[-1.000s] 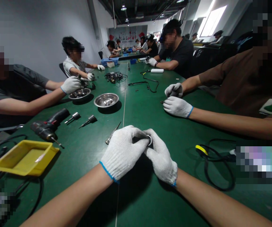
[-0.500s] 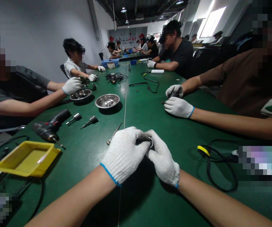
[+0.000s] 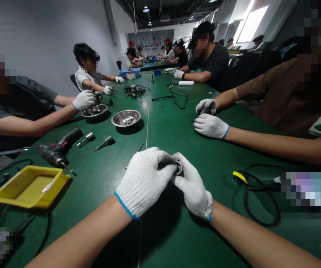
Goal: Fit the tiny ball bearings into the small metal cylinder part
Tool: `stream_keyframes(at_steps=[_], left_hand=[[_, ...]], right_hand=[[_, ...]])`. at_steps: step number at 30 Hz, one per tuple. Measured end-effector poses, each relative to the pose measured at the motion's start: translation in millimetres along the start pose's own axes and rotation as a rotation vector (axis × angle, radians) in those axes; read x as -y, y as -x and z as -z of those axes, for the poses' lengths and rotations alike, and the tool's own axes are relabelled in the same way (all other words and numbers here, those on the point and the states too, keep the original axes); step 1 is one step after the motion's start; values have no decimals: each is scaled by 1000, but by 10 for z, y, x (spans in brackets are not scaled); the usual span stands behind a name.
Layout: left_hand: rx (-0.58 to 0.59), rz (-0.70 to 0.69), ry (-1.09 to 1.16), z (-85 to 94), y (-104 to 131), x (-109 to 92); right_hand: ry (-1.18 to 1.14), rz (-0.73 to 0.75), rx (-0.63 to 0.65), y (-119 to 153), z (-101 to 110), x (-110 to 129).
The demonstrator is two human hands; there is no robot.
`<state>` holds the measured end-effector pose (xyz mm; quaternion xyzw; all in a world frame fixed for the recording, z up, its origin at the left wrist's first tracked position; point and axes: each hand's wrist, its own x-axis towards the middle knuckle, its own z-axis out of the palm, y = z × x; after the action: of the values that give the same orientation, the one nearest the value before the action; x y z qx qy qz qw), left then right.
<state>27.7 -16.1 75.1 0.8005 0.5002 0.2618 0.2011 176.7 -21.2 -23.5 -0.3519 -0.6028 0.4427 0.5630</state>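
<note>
Round part (image 3: 180, 168) shows a thin, pale rim, dark within its curve.

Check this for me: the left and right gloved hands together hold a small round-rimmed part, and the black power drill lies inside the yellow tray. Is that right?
Not quite: the black power drill isn't inside the yellow tray. The head view shows it on the green tabletop, just beyond the tray. The left hand and right hand do hold a small round-rimmed part.

The green worktable (image 3: 163, 130) was dimly lit; a window (image 3: 252, 24) glared to its right, ceiling lamps (image 3: 146, 9) shone above, and its near end fell in shadow.
</note>
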Motion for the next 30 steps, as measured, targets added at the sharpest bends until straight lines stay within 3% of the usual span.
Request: stream_keyframes(at_steps=[13, 20, 30], left_hand=[[47, -174, 65, 122, -27, 88], [130, -198, 2, 117, -54, 119], [108, -189, -2, 59, -37, 83]], right_hand=[[-82, -100, -22, -28, 14, 33], [-95, -69, 25, -22, 33, -16], [-97, -112, 13, -59, 16, 122]])
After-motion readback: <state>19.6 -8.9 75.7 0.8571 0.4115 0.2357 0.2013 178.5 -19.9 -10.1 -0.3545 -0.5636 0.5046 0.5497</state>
